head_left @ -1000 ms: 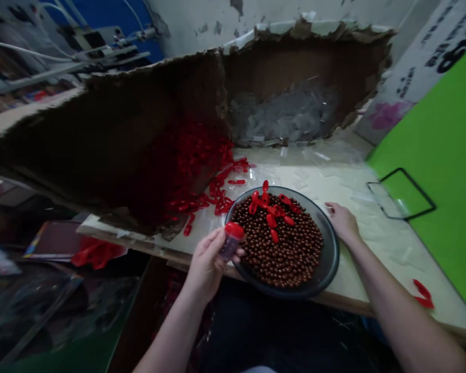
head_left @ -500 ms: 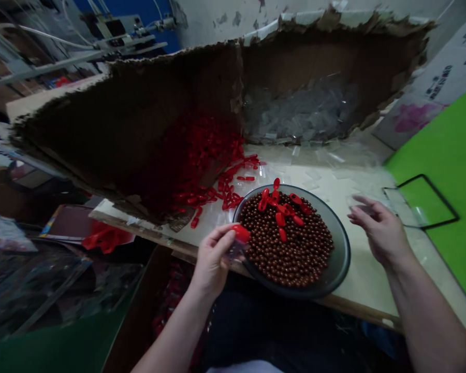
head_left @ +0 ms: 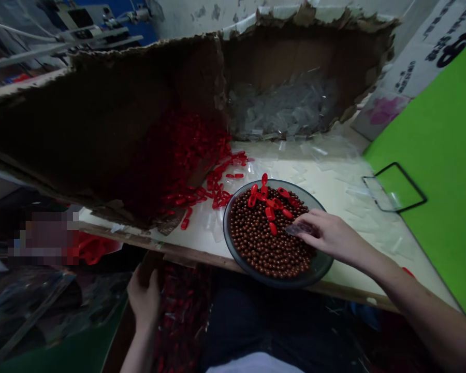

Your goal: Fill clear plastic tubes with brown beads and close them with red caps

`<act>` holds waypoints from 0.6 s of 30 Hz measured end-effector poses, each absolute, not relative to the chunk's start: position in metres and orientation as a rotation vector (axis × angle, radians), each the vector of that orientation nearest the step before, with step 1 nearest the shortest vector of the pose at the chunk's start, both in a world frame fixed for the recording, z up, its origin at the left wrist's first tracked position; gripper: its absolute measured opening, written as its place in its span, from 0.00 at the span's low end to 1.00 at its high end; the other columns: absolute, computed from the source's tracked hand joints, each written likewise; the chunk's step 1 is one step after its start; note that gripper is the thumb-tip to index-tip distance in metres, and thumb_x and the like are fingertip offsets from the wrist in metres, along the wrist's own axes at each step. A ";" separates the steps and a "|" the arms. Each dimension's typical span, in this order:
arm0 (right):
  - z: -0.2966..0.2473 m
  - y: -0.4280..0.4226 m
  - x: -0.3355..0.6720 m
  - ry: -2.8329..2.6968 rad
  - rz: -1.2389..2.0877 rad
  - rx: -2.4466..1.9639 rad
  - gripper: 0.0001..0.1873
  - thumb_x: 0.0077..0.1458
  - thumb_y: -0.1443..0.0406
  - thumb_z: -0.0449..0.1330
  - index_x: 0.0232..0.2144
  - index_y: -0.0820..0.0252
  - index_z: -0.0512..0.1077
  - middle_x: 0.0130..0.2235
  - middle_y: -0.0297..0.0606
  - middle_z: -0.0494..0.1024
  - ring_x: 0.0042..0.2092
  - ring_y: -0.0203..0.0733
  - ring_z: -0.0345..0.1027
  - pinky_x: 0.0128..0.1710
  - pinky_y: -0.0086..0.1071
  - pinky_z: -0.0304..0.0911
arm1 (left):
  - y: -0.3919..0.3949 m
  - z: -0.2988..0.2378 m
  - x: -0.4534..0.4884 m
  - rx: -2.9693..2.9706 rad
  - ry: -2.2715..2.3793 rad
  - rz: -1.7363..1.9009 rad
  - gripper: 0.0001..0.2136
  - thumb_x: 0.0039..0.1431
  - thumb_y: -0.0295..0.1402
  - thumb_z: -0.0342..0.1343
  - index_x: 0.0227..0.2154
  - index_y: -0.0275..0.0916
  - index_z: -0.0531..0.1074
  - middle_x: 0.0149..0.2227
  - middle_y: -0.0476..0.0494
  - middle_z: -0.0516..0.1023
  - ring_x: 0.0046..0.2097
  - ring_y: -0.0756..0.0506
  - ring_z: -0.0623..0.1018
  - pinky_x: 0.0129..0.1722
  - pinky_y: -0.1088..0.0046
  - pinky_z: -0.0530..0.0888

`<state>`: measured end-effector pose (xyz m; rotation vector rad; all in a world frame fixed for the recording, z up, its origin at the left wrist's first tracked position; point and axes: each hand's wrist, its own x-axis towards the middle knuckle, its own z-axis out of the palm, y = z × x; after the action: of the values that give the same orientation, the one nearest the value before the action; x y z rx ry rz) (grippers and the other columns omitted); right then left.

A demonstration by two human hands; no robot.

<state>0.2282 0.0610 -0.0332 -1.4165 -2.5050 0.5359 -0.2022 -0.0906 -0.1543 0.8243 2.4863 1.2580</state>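
A dark round bowl [head_left: 324, 261] full of small brown balls [head_left: 264, 243] sits at the table's near edge, with a few red plastic caps [head_left: 270, 202] on top. My right hand [head_left: 328, 235] rests over the balls on the bowl's right side, fingers pinched on a small clear plastic piece [head_left: 297, 228]. My left hand [head_left: 144, 296] is down below the table edge, over a dim heap of red-capped pieces [head_left: 180, 311]; its fingers are in shadow and I cannot make out whether it holds anything.
A torn cardboard box [head_left: 112, 119] lies open on the table, spilling red caps [head_left: 202, 166] from its left bay and clear plastic pieces [head_left: 283, 109] from its right. A green board [head_left: 442, 155] with a black wire frame [head_left: 394, 186] stands at the right. Clutter fills the floor left.
My left hand has dropped from the bowl's rim, where it held a red-capped clear piece, to below the table. My right hand came in from the table onto the brown balls, holding a clear piece.
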 end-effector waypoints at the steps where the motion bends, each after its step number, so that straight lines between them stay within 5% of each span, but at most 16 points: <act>1: -0.035 0.062 0.228 -2.539 0.484 -1.419 0.07 0.55 0.65 0.57 0.37 0.57 0.73 0.35 0.38 0.72 0.34 0.40 0.69 0.35 0.32 0.64 | -0.082 -0.143 -0.187 0.924 2.452 1.335 0.28 0.52 0.41 0.56 0.55 0.34 0.65 0.51 0.33 0.72 0.52 0.36 0.72 0.53 0.55 0.68; 6: -0.037 0.063 0.216 -2.777 0.110 -1.542 0.06 0.54 0.73 0.54 0.33 0.61 0.69 0.38 0.42 0.69 0.32 0.40 0.68 0.30 0.31 0.64 | -0.022 -0.073 -0.082 1.619 1.906 1.452 0.15 0.60 0.31 0.51 0.50 0.42 0.70 0.53 0.39 0.69 0.57 0.42 0.68 0.59 0.62 0.63; 13: -0.047 0.061 0.182 -3.071 -0.137 -1.364 0.11 0.54 0.78 0.52 0.33 0.64 0.72 0.41 0.49 0.71 0.35 0.44 0.70 0.33 0.34 0.66 | 0.040 -0.055 -0.003 2.409 1.261 0.430 0.16 0.55 0.22 0.47 0.44 0.40 0.74 0.49 0.37 0.72 0.51 0.39 0.71 0.51 0.59 0.68; 18: -0.040 0.067 0.186 -3.131 -0.066 -1.334 0.09 0.57 0.74 0.54 0.35 0.62 0.73 0.38 0.46 0.73 0.35 0.46 0.72 0.31 0.34 0.65 | 0.050 -0.056 -0.005 2.444 1.250 0.339 0.19 0.54 0.20 0.45 0.46 0.36 0.72 0.48 0.37 0.73 0.50 0.40 0.72 0.50 0.63 0.68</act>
<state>0.1864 0.0674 -0.0404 -1.3342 -3.1309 -0.0658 -0.0050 0.0502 -0.0563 2.4444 1.2496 0.3390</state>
